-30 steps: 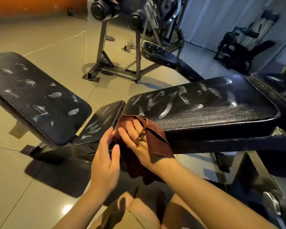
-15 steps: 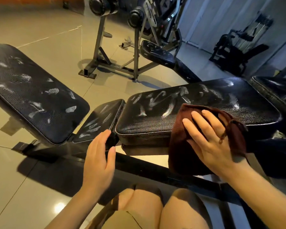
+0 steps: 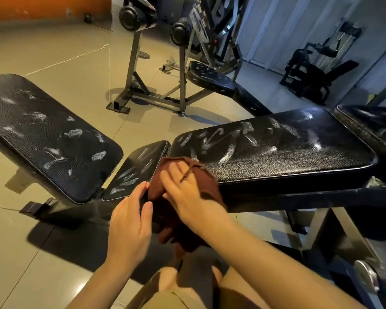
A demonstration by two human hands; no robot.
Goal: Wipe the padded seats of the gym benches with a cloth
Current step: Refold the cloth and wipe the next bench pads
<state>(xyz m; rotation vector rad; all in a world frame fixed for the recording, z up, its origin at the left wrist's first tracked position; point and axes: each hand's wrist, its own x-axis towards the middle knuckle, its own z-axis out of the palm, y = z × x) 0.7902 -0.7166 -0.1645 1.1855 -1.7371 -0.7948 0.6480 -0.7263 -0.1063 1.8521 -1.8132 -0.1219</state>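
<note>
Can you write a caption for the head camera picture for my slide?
Right hand presses a brown cloth on the black bench pad.

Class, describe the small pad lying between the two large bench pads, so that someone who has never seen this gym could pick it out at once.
Start at the long flat bench pad on the right, which the right hand wipes with a brown cloth. Directly left of it lies the small seat pad, with the tilted backrest pad beyond. It is the narrowest of the three, wedge-shaped and streaked white.
</note>
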